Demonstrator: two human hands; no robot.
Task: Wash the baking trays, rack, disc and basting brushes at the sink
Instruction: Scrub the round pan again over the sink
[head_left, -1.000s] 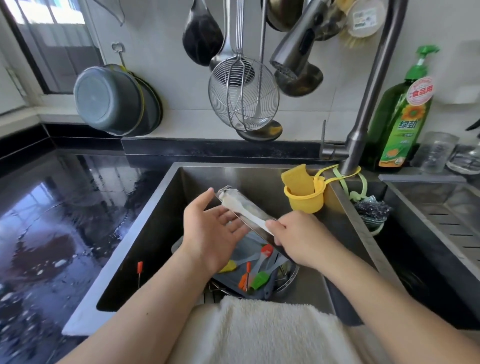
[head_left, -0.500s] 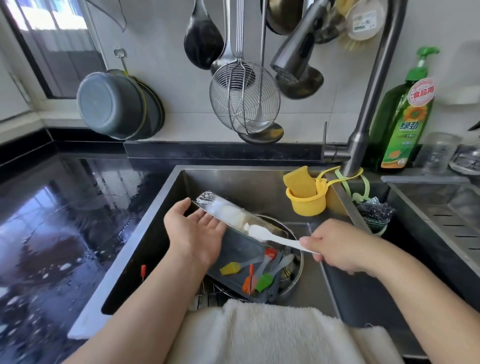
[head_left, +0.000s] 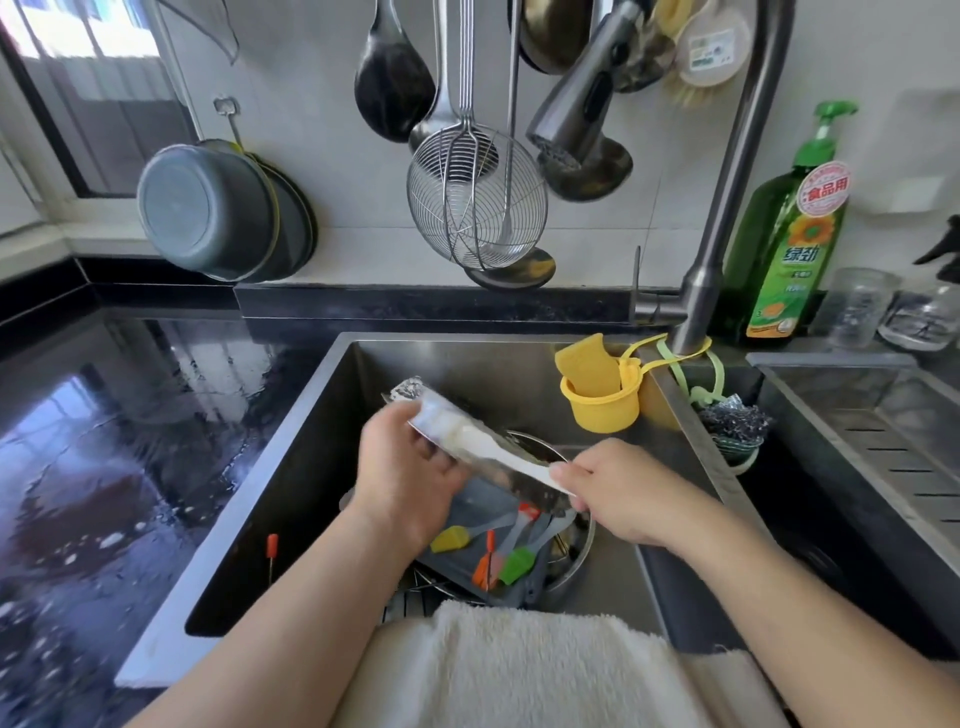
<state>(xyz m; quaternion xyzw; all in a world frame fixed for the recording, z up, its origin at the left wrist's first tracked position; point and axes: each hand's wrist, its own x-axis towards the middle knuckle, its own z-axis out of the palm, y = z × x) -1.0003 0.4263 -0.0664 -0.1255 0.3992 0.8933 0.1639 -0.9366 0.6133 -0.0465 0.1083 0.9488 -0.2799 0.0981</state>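
Observation:
Over the steel sink (head_left: 291, 467) my left hand (head_left: 405, 478) holds a shiny metal baking tray (head_left: 415, 392) tilted on edge, fingers curled around its underside. My right hand (head_left: 618, 493) pinches the handle of a white basting brush (head_left: 498, 449), whose head lies on the tray's inner face. Below, a dark grey tray (head_left: 488, 501) holds yellow (head_left: 451, 538), red (head_left: 527, 514) and green (head_left: 517, 564) basting brushes and an orange-handled tool (head_left: 487, 564). A round metal pan (head_left: 576, 561) and a wire rack (head_left: 415, 597) lie under it, mostly hidden.
The faucet (head_left: 727, 208) rises at the back right with its spray head (head_left: 576, 98) over the sink. A yellow sponge holder (head_left: 597, 400), steel scourer (head_left: 732, 421) and green detergent bottle (head_left: 789, 234) sit nearby. Utensils hang on the wall. A towel (head_left: 519, 670) drapes the front edge. The black counter (head_left: 104, 441) is wet.
My right hand has pushed the white brush back up along the shiny tray after pulling it down towards me. My left hand's fingers have closed more around the tray.

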